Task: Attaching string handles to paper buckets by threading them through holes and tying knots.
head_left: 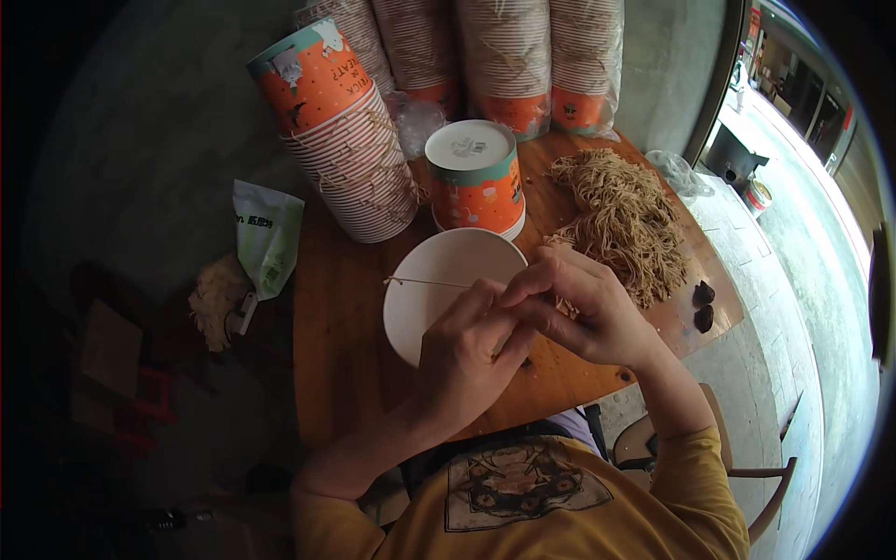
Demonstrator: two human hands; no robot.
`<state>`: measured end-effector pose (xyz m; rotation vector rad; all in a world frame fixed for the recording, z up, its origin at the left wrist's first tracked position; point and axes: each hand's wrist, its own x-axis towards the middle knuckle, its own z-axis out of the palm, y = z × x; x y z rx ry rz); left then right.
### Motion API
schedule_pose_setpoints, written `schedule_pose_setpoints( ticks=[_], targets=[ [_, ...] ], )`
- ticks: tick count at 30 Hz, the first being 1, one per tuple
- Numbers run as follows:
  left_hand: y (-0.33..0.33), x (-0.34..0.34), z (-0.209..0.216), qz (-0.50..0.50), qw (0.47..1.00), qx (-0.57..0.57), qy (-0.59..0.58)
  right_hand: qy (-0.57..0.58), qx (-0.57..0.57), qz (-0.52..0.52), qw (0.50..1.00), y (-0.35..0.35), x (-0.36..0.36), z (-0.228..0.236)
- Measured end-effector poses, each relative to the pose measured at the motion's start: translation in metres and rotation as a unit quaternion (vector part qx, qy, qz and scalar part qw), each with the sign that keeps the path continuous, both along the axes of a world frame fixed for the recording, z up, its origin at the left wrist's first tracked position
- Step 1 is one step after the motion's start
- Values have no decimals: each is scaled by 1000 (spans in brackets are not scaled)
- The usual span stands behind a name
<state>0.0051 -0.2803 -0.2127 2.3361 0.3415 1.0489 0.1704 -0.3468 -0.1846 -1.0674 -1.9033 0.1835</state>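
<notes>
A white-lined paper bucket (411, 317) sits in front of me, its open mouth tilted toward me. A thin tan cord (425, 282) runs across that mouth, from near the left side of the rim to my fingers. My left hand (467, 350) is closed, its fingertips pinching the cord. Against it, my right hand (597, 308) is also closed, thumb and forefinger pressed together; what lies between them is mostly hidden. Just beyond the right hand lies a loose heap of tan cords (625, 219).
An upturned orange bucket (476, 201) stands behind. Left of it leans a bucket stack (350, 159) with cord handles. Several wrapped stacks (509, 56) line the back. Two dark lumps (704, 308) lie near the table's (327, 373) right edge; a green-white bag (269, 238) is at left.
</notes>
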Motion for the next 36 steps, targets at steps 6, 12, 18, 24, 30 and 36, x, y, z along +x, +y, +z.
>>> schedule_pose_setpoints(
  ticks=[6,12,18,24,30,36],
  targets=[
    [8,-17,-3,86,991,104,-14,31,76,-35,996,1,-9,10],
    [19,-33,3,126,987,93,-45,282,-12,-34,959,15,-10,9],
    [82,-45,67,25,966,-242,-86,240,-127,126,954,25,18,-14],
    [186,-17,129,-76,909,-404,-71,303,-107,31,947,46,9,-15],
    [234,29,189,-187,948,-247,-77,425,-22,-32,905,131,47,79],
    [289,49,213,-46,974,220,-44,395,9,-121,910,207,78,155]
  ],
)
